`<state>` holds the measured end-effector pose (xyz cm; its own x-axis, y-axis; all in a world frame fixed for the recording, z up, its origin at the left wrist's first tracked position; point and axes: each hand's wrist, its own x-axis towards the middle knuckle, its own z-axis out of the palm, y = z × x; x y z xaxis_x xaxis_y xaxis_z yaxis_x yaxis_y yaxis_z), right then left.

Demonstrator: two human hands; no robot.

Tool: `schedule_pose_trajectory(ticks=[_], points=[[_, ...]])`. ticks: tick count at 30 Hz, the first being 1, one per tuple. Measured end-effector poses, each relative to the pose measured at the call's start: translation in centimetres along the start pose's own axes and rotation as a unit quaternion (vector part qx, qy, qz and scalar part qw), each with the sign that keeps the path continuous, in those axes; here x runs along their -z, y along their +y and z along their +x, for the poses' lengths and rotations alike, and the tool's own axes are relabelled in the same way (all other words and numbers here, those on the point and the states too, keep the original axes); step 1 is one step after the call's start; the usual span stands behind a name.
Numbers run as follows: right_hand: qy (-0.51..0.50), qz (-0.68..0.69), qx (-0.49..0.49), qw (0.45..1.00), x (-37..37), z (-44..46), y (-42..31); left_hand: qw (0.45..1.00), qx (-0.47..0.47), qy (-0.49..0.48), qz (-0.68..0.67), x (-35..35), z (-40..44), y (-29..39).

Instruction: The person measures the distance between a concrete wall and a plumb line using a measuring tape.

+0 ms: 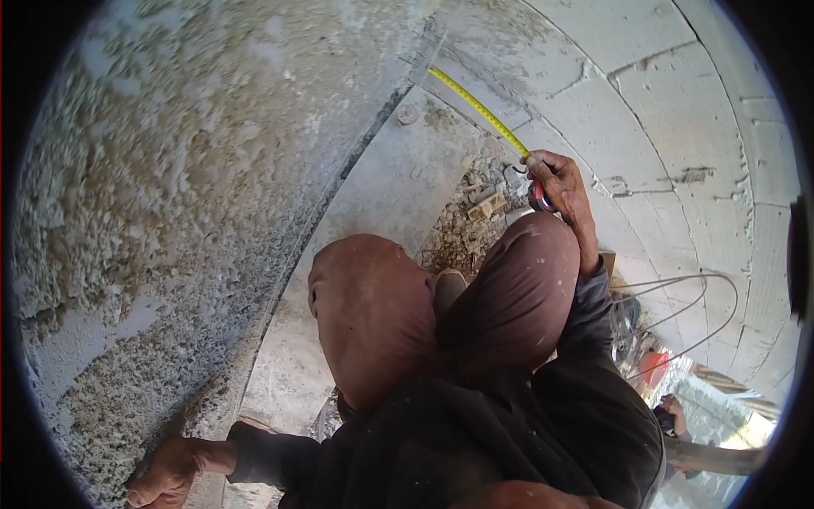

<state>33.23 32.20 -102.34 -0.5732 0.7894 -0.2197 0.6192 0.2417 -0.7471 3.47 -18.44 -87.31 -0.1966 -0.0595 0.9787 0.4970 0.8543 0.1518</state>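
Note:
My right hand (560, 182) is closed round a tape measure (540, 198) with a dark and red case. Its yellow blade (479, 109) runs out up and to the left, and the blade's far end lies near the corner where the block wall meets the rough wall. At the lower left, my left hand (170, 475) is beside the rough concrete surface; its fingers are bent and partly cut off by the dark image edge, so whether it holds anything is unclear.
A rough plastered wall (170, 187) fills the left, a pale block wall (661, 110) the right. Rubble (475, 199) lies beyond my knees next to a flat slab (381, 187). Looped wire (712, 293), a red object (651, 367) and another person's arm (672, 411) are at the lower right.

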Motion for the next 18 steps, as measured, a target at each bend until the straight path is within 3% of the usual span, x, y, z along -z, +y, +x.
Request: schedule_pose_trajectory(ticks=[2, 6, 8, 10, 13, 15, 18], points=[[0.038, -0.016, 0.049, 0.998, 0.6, -1.0, 1.3, 0.999, 0.001, 0.001, -0.043, -0.5, 0.2, 1.4], [0.116, -0.016, -0.025, 0.993, 2.8, -5.5, 0.0, 0.985, 0.022, -0.013, -0.169, -1.6, 0.2, 5.9], [0.27, -0.116, 0.132, 0.947, 2.7, -7.2, 3.1, 0.963, 0.047, -0.036, -0.262, -2.0, 0.0, 8.8], [0.317, -0.077, 0.079, 0.942, 2.9, -10.3, 2.3, 0.926, 0.079, -0.079, -0.36, -1.5, -0.4, 11.9], [0.34, 0.137, -0.03, 0.93, 2.4, -14.3, -3.0, 0.808, 0.159, -0.208, -0.528, -0.7, -1.6, 17.2], [0.354, 0.04, 0.083, 0.931, 2.2, -15.5, -4.9, 0.678, 0.222, -0.349, -0.607, 0.0, -3.0, 21.2], [0.363, 0.052, 0.215, 0.905, 1.3, -16.5, -8.8, 0.525, 0.216, -0.543, -0.619, 0.0, -5.8, 27.2]])
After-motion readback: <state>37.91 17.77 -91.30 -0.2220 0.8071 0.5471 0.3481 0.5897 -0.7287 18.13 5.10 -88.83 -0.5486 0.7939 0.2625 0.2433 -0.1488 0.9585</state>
